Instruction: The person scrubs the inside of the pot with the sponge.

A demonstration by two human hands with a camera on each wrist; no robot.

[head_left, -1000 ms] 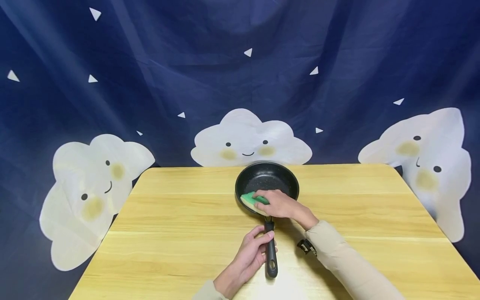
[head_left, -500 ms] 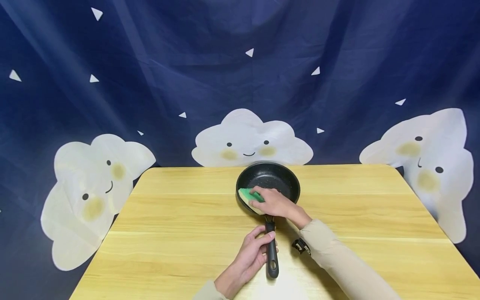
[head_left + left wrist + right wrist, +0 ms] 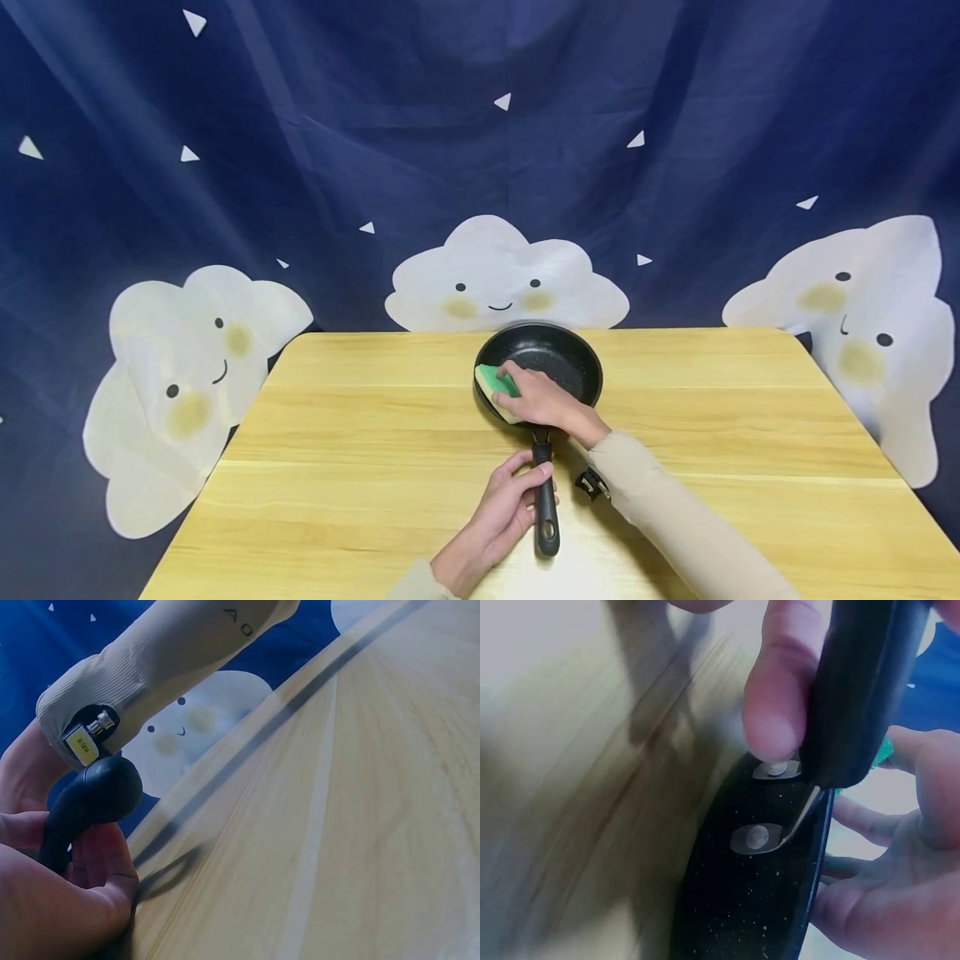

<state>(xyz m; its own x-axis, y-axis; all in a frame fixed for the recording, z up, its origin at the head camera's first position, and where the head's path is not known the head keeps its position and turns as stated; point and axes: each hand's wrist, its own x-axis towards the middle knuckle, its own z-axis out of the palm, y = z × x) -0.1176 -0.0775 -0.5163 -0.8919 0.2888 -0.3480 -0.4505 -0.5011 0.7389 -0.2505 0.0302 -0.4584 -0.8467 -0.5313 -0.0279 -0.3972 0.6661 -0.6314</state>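
A black frying pan (image 3: pixel 558 358) sits toward the far side of the wooden table, its dark handle (image 3: pixel 546 500) pointing at the person. My left hand (image 3: pixel 501 512) grips that handle, thumb on top and fingers beneath; the left wrist view shows the handle's rounded end (image 3: pixel 112 791) rising out of the grip. Inside the pan, my right hand (image 3: pixel 543 398) holds a green and cream sponge (image 3: pixel 495 383) against the left part of the pan. From the right wrist, the pan's speckled outer wall (image 3: pixel 735 900) with its riveted bracket partly blocks the right hand (image 3: pixel 900 855), and only a sliver of green sponge shows.
The pale wooden table (image 3: pixel 337 467) spreads around the pan. Behind it hangs a dark blue curtain (image 3: pixel 420 125) printed with smiling clouds and white triangles. A small black device (image 3: pixel 592 483) is fixed at the right sleeve's cuff (image 3: pixel 622 467).
My right hand has slid the sponge up and slightly left along the pan's inside, turning it a little. The left hand keeps its grip on the handle.
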